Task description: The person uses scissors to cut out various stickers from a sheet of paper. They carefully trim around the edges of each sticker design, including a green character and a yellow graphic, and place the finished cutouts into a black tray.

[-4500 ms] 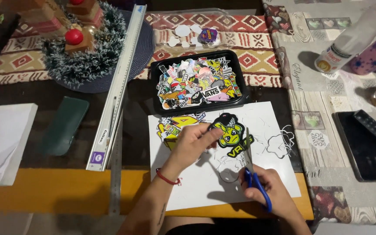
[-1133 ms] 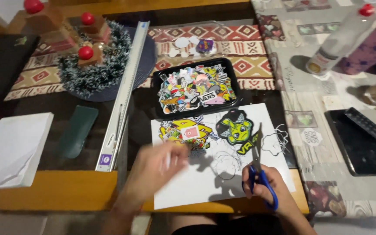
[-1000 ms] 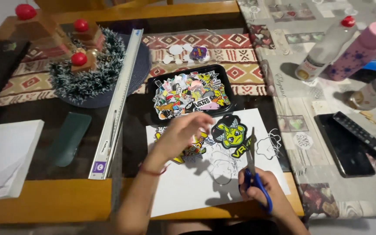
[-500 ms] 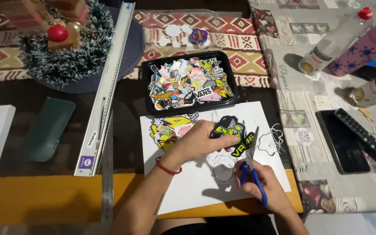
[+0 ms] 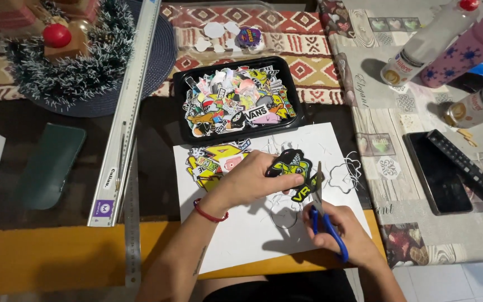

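My left hand (image 5: 251,182) pinches a black, green and yellow sticker (image 5: 293,166) just above a white sheet of paper (image 5: 241,240). Blue-handled scissors (image 5: 325,221) are in my right hand (image 5: 339,235), blades pointing up at the sticker's right edge. More yellow stickers (image 5: 211,162) lie on the sheet to the left of my left hand. A black tray (image 5: 184,120) full of several cut-out stickers stands right behind the sheet. White paper offcuts (image 5: 346,173) lie on the sheet's right part.
A long metal ruler (image 5: 127,112) and a thinner steel ruler (image 5: 132,223) run along the left. A dark green phone case (image 5: 48,168), a tinsel wreath with red balls (image 5: 68,56), bottles (image 5: 437,39), a phone (image 5: 437,173) and a remote (image 5: 468,170) surround the work area.
My left hand swung away to the left, then came back and took hold of the green and black sticker. The scissors stayed by the sticker's right edge. The camera view shifted closer.
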